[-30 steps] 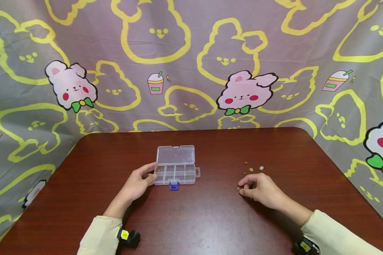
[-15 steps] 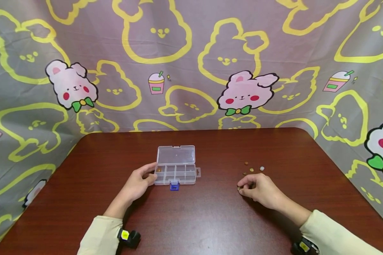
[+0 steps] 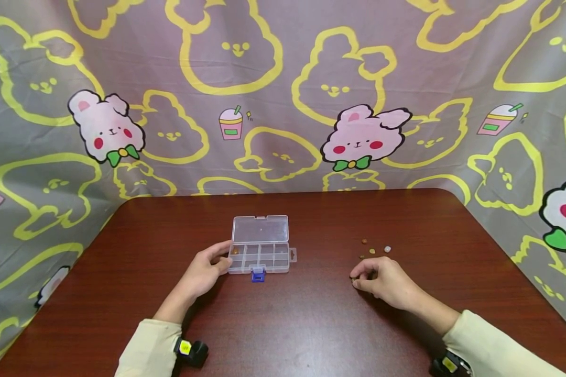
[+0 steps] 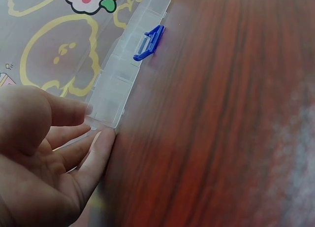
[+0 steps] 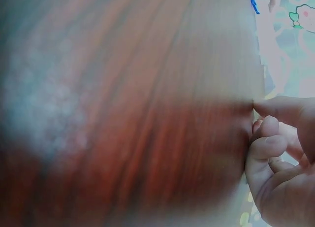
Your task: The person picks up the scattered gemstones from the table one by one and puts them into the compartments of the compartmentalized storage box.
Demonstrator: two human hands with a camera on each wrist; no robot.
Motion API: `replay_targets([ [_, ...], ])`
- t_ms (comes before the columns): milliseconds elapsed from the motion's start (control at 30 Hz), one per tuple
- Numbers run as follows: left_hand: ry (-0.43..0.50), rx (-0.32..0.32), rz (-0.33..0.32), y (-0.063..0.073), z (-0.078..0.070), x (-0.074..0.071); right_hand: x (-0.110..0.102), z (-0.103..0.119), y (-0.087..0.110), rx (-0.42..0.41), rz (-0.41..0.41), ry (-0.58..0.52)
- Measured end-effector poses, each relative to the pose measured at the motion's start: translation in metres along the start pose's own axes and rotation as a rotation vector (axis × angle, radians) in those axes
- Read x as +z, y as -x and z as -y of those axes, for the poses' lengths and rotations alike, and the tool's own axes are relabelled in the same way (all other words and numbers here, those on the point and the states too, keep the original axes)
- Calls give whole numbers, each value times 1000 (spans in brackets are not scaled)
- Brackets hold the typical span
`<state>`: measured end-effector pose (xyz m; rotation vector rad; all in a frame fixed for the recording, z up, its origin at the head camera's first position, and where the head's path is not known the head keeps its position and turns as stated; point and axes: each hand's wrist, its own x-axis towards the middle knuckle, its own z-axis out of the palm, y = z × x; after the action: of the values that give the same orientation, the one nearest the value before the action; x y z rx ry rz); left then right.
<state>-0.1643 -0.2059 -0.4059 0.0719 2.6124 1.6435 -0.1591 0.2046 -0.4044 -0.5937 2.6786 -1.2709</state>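
Observation:
A clear plastic compartment box (image 3: 258, 257) lies on the table with its lid (image 3: 260, 229) raised at the back and a blue latch (image 3: 258, 276) at the front. My left hand (image 3: 206, 270) grips the box's left end between thumb and fingers. In the box's back left compartment sits an amber-coloured stone (image 3: 236, 251). Right of the box, my right hand (image 3: 388, 283) pinches a small brown stone (image 3: 352, 278) at the table surface, mostly hidden by the fingertips. In the right wrist view, the thumb and fingers of the right hand (image 5: 283, 158) touch the tabletop; the stone is hardly visible there.
Just beyond the right hand lie several loose small stones, among them a white one (image 3: 387, 249), a yellowish one (image 3: 372, 251) and a reddish-brown one (image 3: 364, 241). A patterned cloth (image 3: 283, 94) hangs behind the brown wooden table (image 3: 311, 324).
The right fingertips have edged slightly to the left, and less of the brown stone shows between them. The left hand and the box have stayed in place.

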Motion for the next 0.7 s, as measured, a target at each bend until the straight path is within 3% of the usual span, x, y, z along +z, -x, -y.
replay_targets([
  [700,7,4,-11,0,1,0,1,1,2,13,-25,-7],
])
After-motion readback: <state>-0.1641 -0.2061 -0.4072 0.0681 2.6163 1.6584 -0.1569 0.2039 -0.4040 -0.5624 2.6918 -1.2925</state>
